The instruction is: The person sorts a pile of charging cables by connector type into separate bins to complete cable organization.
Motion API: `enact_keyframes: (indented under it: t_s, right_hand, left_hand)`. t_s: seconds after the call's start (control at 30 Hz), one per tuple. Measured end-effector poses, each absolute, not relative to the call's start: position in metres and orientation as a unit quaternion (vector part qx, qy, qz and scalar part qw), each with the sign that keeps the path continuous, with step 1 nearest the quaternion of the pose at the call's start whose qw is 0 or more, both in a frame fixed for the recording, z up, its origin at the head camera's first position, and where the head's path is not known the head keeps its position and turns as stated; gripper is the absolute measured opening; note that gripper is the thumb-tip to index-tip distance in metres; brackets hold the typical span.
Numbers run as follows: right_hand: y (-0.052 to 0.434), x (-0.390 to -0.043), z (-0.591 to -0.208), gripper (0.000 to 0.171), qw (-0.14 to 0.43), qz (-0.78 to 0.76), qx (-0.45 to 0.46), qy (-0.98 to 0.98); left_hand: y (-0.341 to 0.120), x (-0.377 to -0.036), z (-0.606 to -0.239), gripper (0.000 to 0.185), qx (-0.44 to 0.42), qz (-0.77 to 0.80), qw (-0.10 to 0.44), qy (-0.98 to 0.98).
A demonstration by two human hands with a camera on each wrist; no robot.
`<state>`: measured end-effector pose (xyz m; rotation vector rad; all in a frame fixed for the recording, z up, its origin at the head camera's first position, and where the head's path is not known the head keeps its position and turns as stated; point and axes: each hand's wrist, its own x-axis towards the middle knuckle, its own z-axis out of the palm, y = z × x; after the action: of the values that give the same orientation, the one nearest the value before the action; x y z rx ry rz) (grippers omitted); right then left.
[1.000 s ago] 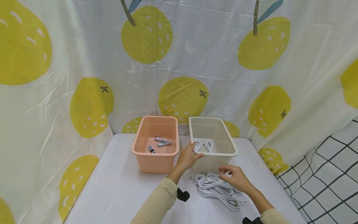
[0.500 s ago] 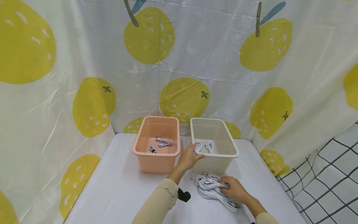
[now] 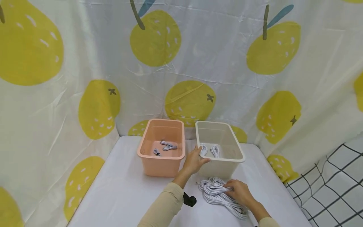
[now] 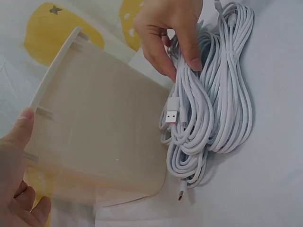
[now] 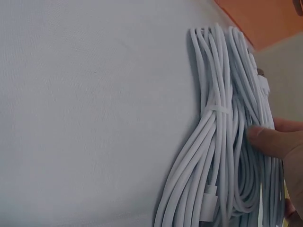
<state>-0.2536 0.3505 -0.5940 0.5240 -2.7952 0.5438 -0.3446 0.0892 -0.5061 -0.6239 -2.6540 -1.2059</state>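
Observation:
My left hand (image 3: 194, 161) grips the near left corner of a cream plastic bin (image 3: 218, 168), thumb (image 4: 23, 125) against the rim in the left wrist view. In front of that bin lies a pile of coiled white USB cables (image 3: 216, 195). My right hand (image 3: 239, 192) pinches one of the bundles, its thumb (image 5: 267, 139) pressed on the strands. A USB plug (image 4: 172, 117) and a thinner plug (image 4: 181, 194) stick out of the coils. At least two bundles lie side by side, one tied at its middle with a white band (image 5: 218, 109).
Two small coiled white cables (image 3: 215, 151) lie inside the cream bin. Left of it stands an orange bin (image 3: 163, 167) holding several short cables (image 3: 169, 147). A lemon-print curtain (image 3: 190, 69) hangs behind, and a black wire grid (image 3: 329, 186) stands at the right.
My right hand has come down from above the pile and taken hold of a cable bundle. The left hand keeps its grip on the cream bin. The head view has shifted slightly.

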Motion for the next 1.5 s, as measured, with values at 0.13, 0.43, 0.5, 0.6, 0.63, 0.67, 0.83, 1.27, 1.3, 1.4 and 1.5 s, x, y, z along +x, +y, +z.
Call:
enact_keyframes:
  t_s: [0.13,0.43,0.5,0.6,0.63,0.67,0.83,1.27,1.3,1.4,1.5]
  right_hand:
    - [0.350,-0.250,-0.584,0.023,0.130,0.181,0.162,-0.961]
    - [0.356,-0.248,-0.560,0.023,0.150,0.232,0.207,-0.939]
    - [0.357,-0.249,-0.555,0.023,0.162,0.248,0.234,-0.926]
    - [0.359,-0.247,-0.545,0.023,0.183,0.264,0.260,-0.911]
    - [0.359,-0.247,-0.541,0.023,0.192,0.265,0.264,-0.907]
    - [0.360,-0.246,-0.536,0.024,0.200,0.267,0.266,-0.905]
    - [0.363,-0.241,-0.504,0.027,0.229,0.296,0.266,-0.888]
    - [0.356,-0.291,-0.426,0.023,0.255,0.256,0.221,-0.906]
    - [0.355,-0.296,-0.422,0.023,0.250,0.251,0.217,-0.910]
    - [0.349,-0.313,-0.413,0.023,0.239,0.248,0.206,-0.916]
    - [0.344,-0.328,-0.408,0.023,0.234,0.257,0.200,-0.916]
  left_hand:
    - [0.091,-0.343,-0.505,0.079,-0.211,-0.397,0.087,-0.889]
    - [0.091,-0.343,-0.507,0.078,-0.214,-0.395,0.087,-0.889]
    - [0.089,-0.343,-0.506,0.078,-0.215,-0.394,0.089,-0.889]
    - [0.088,-0.343,-0.506,0.079,-0.217,-0.391,0.094,-0.890]
    - [0.088,-0.343,-0.506,0.079,-0.218,-0.392,0.095,-0.889]
    - [0.088,-0.343,-0.506,0.079,-0.218,-0.392,0.094,-0.889]
    - [0.089,-0.344,-0.508,0.079,-0.222,-0.395,0.088,-0.887]
    - [0.089,-0.343,-0.506,0.079,-0.208,-0.401,0.074,-0.889]
    - [0.089,-0.342,-0.506,0.079,-0.206,-0.401,0.073,-0.889]
    - [0.089,-0.343,-0.505,0.079,-0.203,-0.401,0.069,-0.890]
    - [0.089,-0.343,-0.506,0.080,-0.201,-0.398,0.065,-0.893]
